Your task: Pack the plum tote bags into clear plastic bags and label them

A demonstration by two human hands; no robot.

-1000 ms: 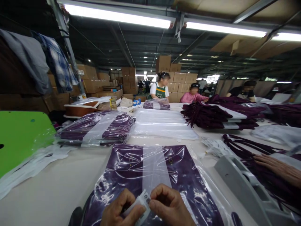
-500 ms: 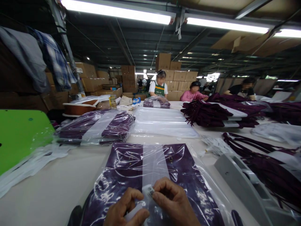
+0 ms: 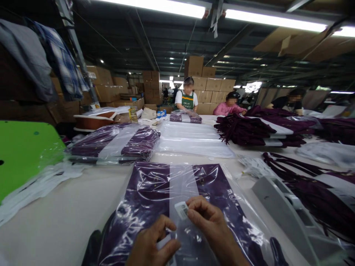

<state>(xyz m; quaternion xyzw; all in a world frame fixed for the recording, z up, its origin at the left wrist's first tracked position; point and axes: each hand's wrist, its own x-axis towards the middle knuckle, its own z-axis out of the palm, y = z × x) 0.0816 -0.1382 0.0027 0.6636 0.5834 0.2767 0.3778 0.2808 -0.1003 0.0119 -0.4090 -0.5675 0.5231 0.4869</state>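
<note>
A clear plastic bag with a folded purple garment (image 3: 155, 195) lies flat on the table in front of me. My right hand (image 3: 210, 221) pinches a small white barcode sticker (image 3: 182, 210) against the bag's white centre strip. My left hand (image 3: 151, 244) is closed on a white backing strip (image 3: 163, 242) low on the bag, just left of the right hand.
A stack of bagged purple garments (image 3: 116, 142) and a pile of empty clear bags (image 3: 191, 138) lie beyond. Purple garments (image 3: 249, 131) are heaped at right. A grey tool (image 3: 288, 212) sits to my right, a green board (image 3: 24, 151) at left. Several people work at the far end.
My right hand has carried the sticker up and away from the left hand, onto the bag's centre strip. Another person's hand at the right edge has withdrawn.
</note>
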